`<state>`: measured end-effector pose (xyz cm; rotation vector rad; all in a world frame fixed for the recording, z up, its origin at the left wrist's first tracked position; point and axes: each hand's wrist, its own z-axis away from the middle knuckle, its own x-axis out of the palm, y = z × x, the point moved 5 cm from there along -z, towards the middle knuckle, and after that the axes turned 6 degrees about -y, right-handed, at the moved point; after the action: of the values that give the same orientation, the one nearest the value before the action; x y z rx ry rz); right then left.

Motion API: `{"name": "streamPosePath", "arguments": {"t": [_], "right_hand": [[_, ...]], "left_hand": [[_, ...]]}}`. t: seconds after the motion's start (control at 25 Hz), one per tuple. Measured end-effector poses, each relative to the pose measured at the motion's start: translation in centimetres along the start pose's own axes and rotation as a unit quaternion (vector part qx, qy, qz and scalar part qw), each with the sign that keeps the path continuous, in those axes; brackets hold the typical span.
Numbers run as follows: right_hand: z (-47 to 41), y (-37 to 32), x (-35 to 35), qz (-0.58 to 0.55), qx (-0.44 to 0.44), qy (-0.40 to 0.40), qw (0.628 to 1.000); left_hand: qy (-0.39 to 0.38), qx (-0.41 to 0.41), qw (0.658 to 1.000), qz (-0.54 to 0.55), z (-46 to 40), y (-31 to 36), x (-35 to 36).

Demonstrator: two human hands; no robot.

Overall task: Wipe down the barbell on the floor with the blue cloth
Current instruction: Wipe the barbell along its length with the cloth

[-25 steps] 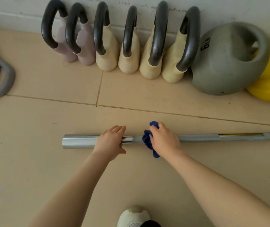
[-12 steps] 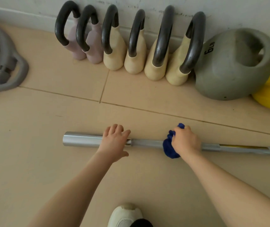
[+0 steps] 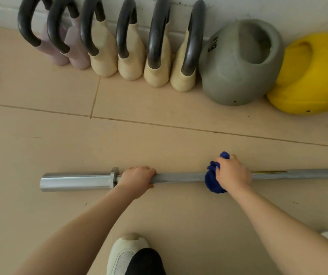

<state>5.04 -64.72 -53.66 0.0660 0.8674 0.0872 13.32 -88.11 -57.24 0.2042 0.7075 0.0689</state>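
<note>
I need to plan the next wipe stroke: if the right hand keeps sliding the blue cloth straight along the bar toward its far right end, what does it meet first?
Probably the yellowish band on the barbell, just past the right hand and blue cloth; nothing else blocks the bar in view.

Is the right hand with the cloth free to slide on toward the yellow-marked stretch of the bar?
Probably yes: the right hand holds the blue cloth on the barbell, and nothing lies on the bar up to the yellow marking.

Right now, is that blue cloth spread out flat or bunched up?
Bunched up. The blue cloth is a crumpled wad wrapped around the barbell, gripped by the right hand; folds stick out above and below the fist.
</note>
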Motion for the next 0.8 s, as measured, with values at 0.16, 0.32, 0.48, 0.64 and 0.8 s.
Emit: {"name": "streamPosePath", "arguments": {"t": [0.16,0.32,0.48,0.64,0.8], "right_hand": [[0.9,4.1,1.1,-0.126,0.107,0.039,0.986],[2.0,-2.1,2.5,-0.096,-0.107,0.011,0.990],[-0.4,5.6,1.0,-0.082,0.071,0.038,0.993],[1.8,2.1,2.0,-0.167,0.010,0.078,0.983],[1.2,0.8,1.0,-0.095,-0.123,0.110,0.982]], "left_hand": [[0.017,-0.017,1.000,-0.014,0.8,1.0,0.4],[0.004,-0.020,1.000,-0.019,0.9,1.0,0.5],[0.037,-0.038,0.999,0.001,1.3,0.7,0.6],[0.070,-0.038,0.997,-0.005,0.7,0.3,0.0],[0.123,-0.058,0.991,0.009,0.8,-0.3,-0.7]]}}
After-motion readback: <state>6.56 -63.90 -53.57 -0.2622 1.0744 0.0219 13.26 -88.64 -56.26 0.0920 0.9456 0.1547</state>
